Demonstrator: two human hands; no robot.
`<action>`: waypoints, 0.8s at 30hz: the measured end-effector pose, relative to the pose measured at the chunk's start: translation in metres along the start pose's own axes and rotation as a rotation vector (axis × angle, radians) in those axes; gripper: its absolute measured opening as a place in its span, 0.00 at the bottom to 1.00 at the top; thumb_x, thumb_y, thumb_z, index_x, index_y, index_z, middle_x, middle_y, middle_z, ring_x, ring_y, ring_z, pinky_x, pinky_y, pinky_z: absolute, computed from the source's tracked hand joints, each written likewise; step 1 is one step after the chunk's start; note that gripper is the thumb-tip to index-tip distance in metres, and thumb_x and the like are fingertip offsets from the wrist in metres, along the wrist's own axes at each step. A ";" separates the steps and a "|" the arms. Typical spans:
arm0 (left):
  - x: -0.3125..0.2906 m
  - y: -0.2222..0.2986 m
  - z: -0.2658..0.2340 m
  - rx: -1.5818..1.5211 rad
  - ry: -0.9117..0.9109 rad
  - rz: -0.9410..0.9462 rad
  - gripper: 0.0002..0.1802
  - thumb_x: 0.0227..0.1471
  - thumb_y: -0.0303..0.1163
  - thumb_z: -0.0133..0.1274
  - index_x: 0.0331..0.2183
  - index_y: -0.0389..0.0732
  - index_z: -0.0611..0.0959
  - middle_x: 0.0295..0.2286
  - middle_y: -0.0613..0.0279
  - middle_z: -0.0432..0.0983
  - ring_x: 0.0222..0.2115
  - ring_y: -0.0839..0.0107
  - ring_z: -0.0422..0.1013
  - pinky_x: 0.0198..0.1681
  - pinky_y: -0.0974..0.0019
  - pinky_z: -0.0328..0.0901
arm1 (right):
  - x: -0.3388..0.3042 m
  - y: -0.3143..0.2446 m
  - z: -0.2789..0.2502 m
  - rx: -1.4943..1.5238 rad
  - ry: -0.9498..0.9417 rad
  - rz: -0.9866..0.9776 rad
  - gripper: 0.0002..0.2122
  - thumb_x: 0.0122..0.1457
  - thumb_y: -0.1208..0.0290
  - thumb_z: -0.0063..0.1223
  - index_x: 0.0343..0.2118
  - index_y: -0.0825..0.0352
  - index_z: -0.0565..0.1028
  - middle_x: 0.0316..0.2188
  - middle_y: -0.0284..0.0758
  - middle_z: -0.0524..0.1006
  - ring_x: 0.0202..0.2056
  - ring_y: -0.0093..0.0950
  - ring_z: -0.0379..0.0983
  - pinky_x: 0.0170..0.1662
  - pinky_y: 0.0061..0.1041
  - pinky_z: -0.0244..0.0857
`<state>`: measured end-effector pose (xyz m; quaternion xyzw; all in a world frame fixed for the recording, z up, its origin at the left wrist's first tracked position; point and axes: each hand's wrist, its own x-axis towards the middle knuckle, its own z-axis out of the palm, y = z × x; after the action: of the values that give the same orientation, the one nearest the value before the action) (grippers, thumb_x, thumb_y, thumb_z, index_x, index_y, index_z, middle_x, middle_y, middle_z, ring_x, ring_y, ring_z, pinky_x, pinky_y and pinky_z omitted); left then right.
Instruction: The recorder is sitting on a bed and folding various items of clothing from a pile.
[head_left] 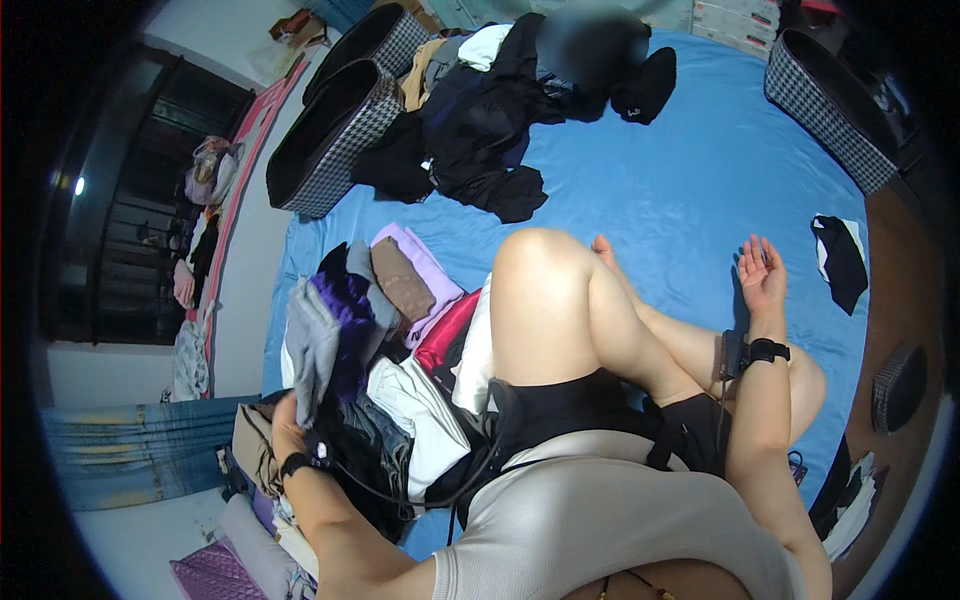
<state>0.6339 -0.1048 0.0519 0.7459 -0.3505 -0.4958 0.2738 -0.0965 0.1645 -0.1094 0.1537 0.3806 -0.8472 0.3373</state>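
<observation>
The largest field is the blue-sheeted bed [680, 190] on which I sit. At its far side, a dark clothes heap [480, 130] lies loose and, as I judge it, unfolded. Flanking the bed are patterned bins, left [360, 135] and right [822, 118]. Beside my knee, a white garment [415, 415], a lilac garment [430, 275] and a brown garment [400, 278] look folded; the work thus seems only partly done, the heap remaining. The grey garment [312, 340], also folded, stands at the pile's left edge. My left hand [288, 424] touches its lower end; fingers hidden, I cannot tell whether they grip. My right hand [763, 275], empty, lies palm up, fingers extended, well apart from the clothes.
</observation>
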 end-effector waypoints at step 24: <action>0.061 0.145 0.431 1.404 -0.289 0.974 0.27 0.37 0.39 0.55 0.44 0.58 0.71 0.54 0.54 0.47 0.52 0.57 0.51 0.50 0.49 0.52 | 0.000 0.023 -0.009 -0.569 0.136 0.124 0.13 0.49 0.63 0.50 0.39 0.55 0.71 0.38 0.22 0.68 0.38 0.18 0.60 0.40 0.21 0.49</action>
<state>0.2119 -0.2671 -0.0268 0.4390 -0.8872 -0.0822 -0.1156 -0.0810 0.1604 -0.1275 0.1325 0.6143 -0.6722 0.3914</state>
